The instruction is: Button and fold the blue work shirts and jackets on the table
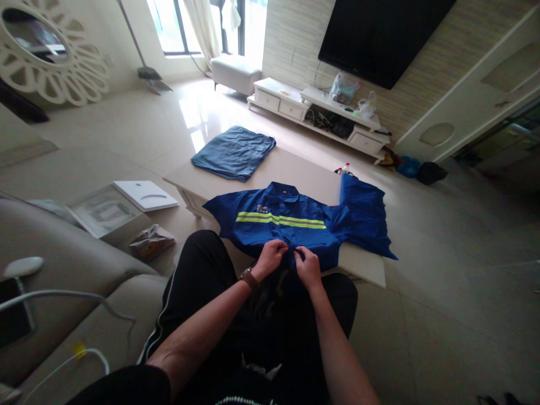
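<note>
Steadily: your left hand (272, 254) and right hand (307, 264) both pinch the blue work shirt (278, 222) at its six o'clock edge; hold both front halves aligned.

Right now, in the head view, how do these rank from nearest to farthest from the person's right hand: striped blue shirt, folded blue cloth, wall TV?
1. Striped blue shirt, pinched at its hem by the right hand.
2. Folded blue cloth, at the table's far end.
3. Wall TV, across the room.
</note>
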{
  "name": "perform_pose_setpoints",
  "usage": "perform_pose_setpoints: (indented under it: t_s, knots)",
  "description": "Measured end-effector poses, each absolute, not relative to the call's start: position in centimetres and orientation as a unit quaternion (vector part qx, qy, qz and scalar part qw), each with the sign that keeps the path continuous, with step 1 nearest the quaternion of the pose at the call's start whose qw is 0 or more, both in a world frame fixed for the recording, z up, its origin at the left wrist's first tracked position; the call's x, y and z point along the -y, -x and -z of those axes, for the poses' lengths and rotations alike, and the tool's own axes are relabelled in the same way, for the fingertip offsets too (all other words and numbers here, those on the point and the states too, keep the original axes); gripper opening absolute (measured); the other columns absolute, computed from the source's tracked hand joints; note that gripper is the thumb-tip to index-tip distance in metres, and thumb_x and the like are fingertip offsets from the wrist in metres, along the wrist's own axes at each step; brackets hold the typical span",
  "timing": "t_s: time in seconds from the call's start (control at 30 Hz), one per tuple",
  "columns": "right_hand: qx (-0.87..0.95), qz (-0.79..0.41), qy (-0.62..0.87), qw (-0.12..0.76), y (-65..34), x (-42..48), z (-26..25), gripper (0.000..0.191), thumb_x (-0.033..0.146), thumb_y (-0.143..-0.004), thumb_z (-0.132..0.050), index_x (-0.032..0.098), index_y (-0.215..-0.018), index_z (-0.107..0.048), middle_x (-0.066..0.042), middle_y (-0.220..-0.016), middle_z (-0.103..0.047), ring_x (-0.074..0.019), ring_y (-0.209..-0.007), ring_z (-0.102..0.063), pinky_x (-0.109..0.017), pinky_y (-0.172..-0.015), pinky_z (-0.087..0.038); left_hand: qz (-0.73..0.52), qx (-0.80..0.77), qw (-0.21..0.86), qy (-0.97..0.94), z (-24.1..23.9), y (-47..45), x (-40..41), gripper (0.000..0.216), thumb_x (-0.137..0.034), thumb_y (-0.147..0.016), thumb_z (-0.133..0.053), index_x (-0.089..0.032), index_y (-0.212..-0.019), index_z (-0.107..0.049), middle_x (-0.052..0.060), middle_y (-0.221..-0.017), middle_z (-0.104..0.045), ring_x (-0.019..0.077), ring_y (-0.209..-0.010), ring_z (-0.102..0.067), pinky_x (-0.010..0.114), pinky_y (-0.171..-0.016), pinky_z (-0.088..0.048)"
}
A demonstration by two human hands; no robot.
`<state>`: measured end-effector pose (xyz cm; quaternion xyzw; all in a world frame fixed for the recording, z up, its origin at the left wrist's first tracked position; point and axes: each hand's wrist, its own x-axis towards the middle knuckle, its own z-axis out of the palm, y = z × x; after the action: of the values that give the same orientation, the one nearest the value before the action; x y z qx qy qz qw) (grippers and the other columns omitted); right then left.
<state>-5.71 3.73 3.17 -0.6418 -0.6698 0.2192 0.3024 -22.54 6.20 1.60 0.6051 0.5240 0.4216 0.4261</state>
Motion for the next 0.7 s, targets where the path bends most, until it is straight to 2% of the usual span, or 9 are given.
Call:
perform_pose_setpoints:
  t_s: [0.17, 0.27, 0.33, 0.47, 0.63, 0.7]
  knots:
    - [0.648, -0.171, 0.678, 0.303, 5.3, -4.3, -3.1, 0.034, 0.041, -0.095, -0.048, 0.021, -0.099, -0.075, -0.013, -0.103, -0.079, -0.0293, -0.095, -0.072, -0.038, -0.089, -0.049, -0.406, -0.476, 0.433, -0.649, -1.9, 22.3, -5.9, 0.015, -0.011, -0.088, -0.062, -0.017, -0.085, -0.075, 0.006, -0.09, -0.077, 0.019, -0.087, -0.068, 0.03, -0.085, -0.05]
    - [0.605, -0.17, 0.696, 0.347, 5.1, -4.8, -3.2, 0.037, 0.047, -0.094, -0.05, 0.021, -0.095, -0.075, -0.012, -0.096, -0.079, -0.0282, -0.091, -0.072, -0.036, -0.083, -0.05, -0.384, -0.451, 0.431, -0.681, -1.7, 22.3, -5.6, 0.013, -0.015, -0.09, -0.062, -0.017, -0.088, -0.075, 0.006, -0.091, -0.077, 0.0191, -0.086, -0.067, 0.03, -0.084, -0.05]
    - [0.583, -0.178, 0.713, 0.346, 4.5, -5.1, -3.6, 0.037, 0.053, -0.09, -0.056, 0.022, -0.09, -0.076, -0.011, -0.088, -0.078, -0.0284, -0.087, -0.071, -0.035, -0.079, -0.05, -0.379, -0.46, 0.431, -0.677, -1.4, 22.7, -5.5, 0.014, -0.018, -0.092, -0.062, -0.018, -0.091, -0.075, 0.006, -0.093, -0.077, 0.0193, -0.086, -0.068, 0.03, -0.084, -0.05]
    - [0.594, -0.234, 0.701, 0.317, 2.8, -5.1, -5.0, 0.038, 0.059, -0.082, -0.066, 0.023, -0.076, -0.077, -0.008, -0.076, -0.076, -0.0274, -0.078, -0.07, -0.034, -0.074, -0.048, -0.383, -0.504, 0.431, -0.643, -0.2, 24.4, -5.6, 0.015, -0.022, -0.091, -0.061, -0.018, -0.092, -0.076, 0.006, -0.093, -0.078, 0.0195, -0.086, -0.068, 0.03, -0.081, -0.05]
    - [0.593, -0.32, 0.643, 0.365, 2.9, -4.4, -7.4, 0.043, 0.059, -0.086, -0.064, 0.019, -0.073, -0.07, -0.005, -0.069, -0.071, -0.0202, -0.066, -0.062, -0.031, -0.068, -0.045, -0.357, -0.518, 0.472, -0.617, 1.5, 25.3, -5.8, 0.019, -0.026, -0.091, -0.057, -0.017, -0.086, -0.072, 0.004, -0.083, -0.074, 0.0174, -0.078, -0.065, 0.029, -0.075, -0.048]
    - [0.588, -0.344, 0.627, 0.378, 3.9, -4.1, -8.5, 0.042, 0.058, -0.087, -0.064, 0.019, -0.074, -0.068, -0.004, -0.07, -0.07, -0.0192, -0.067, -0.061, -0.03, -0.068, -0.045, -0.355, -0.535, 0.476, -0.6, 2.0, 24.6, -5.7, 0.019, -0.033, -0.09, -0.062, -0.016, -0.086, -0.068, 0.003, -0.081, -0.07, 0.0166, -0.074, -0.061, 0.028, -0.071, -0.046]
